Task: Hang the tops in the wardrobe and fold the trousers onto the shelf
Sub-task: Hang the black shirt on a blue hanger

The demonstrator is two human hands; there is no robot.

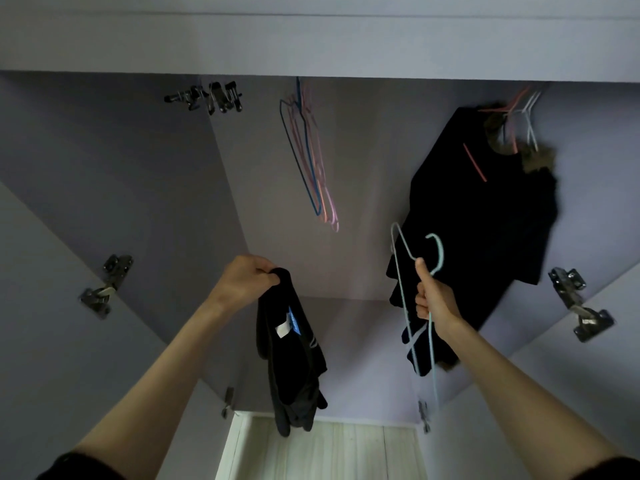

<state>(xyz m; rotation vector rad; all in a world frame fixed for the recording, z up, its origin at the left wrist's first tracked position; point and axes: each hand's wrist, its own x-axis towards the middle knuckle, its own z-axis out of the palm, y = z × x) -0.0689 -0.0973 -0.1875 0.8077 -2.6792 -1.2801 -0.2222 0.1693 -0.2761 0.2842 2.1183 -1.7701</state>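
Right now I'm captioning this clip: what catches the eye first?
Two raised hands: the left hand grips a dark garment hanging down at centre, the right hand holds a pale blue hanger. Behind it, a black top hangs at right, with empty hangers at upper centre.

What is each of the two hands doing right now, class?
Left hand: closed, gripping a black garment.
Right hand: closed, gripping a pale blue hanger.

Left hand [246, 279] gripping a limp black top [291, 355], right hand [434, 299] holding a pale blue wire hanger [420, 327], inside an open lilac wardrobe [138, 168]
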